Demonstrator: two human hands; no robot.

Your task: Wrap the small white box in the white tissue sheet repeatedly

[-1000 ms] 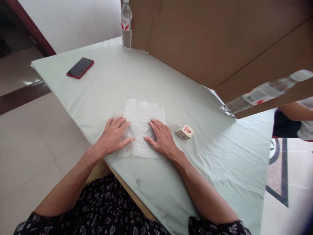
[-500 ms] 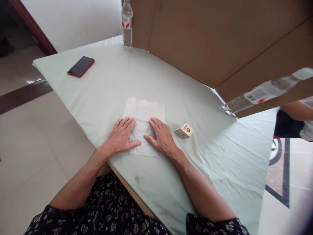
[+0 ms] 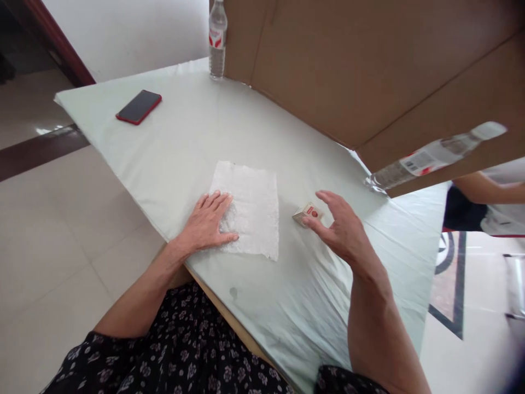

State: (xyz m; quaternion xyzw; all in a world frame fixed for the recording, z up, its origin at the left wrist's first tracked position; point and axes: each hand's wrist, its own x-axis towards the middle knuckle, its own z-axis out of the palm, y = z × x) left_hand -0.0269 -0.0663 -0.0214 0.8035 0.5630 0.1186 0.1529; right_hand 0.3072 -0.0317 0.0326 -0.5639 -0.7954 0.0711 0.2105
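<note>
A sheet of bubble wrap (image 3: pixel 252 213) lies flat on the pale green tablecloth (image 3: pixel 184 148). My left hand (image 3: pixel 210 221) rests on its left side, palm down with the fingers spread. To the right of the sheet stands a small cream-coloured box (image 3: pixel 307 212) with a red mark. My right hand (image 3: pixel 338 227) is just right of this box, thumb and fingers apart around its near side and holding nothing. The thumb overlaps part of the box in view; whether it touches, I cannot tell.
A phone in a red case (image 3: pixel 139 106) lies at the back left. One water bottle (image 3: pixel 217 46) stands at the back, another (image 3: pixel 430 158) at the right, both against a large cardboard panel (image 3: pixel 328 65). Beyond the panel's right end, a person's arm (image 3: pixel 488 189) shows.
My right hand has lifted off the bubble wrap and moved right to the small box, its fingers opening. My left hand has stayed on the sheet.
</note>
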